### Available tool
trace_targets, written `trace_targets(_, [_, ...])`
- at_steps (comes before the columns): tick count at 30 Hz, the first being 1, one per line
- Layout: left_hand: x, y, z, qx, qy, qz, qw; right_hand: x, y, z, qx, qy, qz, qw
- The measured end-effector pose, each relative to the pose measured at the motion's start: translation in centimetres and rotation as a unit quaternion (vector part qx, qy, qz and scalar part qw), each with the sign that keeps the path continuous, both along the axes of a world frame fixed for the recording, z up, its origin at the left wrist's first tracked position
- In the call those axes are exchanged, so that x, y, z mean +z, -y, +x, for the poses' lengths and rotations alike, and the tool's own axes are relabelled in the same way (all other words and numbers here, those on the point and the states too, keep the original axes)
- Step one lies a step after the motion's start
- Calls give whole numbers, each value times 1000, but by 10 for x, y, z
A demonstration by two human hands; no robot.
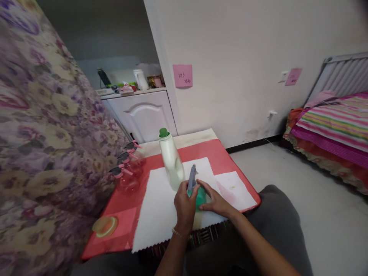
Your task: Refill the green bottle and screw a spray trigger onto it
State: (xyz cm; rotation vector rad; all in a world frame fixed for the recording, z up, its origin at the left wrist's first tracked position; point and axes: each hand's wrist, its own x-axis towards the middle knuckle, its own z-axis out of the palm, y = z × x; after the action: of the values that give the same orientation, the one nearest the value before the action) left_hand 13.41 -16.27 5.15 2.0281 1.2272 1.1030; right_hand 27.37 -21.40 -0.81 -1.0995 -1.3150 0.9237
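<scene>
While the green bottle (pixel 201 198) sits between 2 bare hands, just over the near part of the white cloth (pixel 158 209), its gray spray top (pixel 191 178) points up, and the long axis looks roughly upright; the hands hide too much to judge its lean, or whether the base touches down. Left hand (pixel 185 201) now, closest to the top: thumb and forefinger pinch around it. Right hand (pixel 216 201) comes in from the other side, thumb and fingers spread in a curve around the green body.

Just beyond the left hand stands the pale jug (pixel 171 163), a green plug (pixel 163 133) in its mouth, opaque, so no telling what's inside. Off left, clear pink bottles (pixel 128 185) cluster, contents unclear. Nearer the person, 1 roll of tape (pixel 107 227) lies on pink paper (pixel 126 218), all on the red table (pixel 209 150).
</scene>
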Motion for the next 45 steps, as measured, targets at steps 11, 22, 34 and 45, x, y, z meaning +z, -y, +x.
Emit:
trace_targets(11, [-5,2,3,2,44,-30,999,22,6,-6,-86,5,23,996])
trace_targets(22, [-15,3,-2,-14,33,13,999,60,-14,-29,-181,46,19,982])
trace_targets(34, [27,-5,-24,-87,140,-89,982,64,-12,-22,-130,95,65,985])
trace_targets(45, [42,-13,-5,-154,228,-232,933,59,-16,-13,-86,106,70,988])
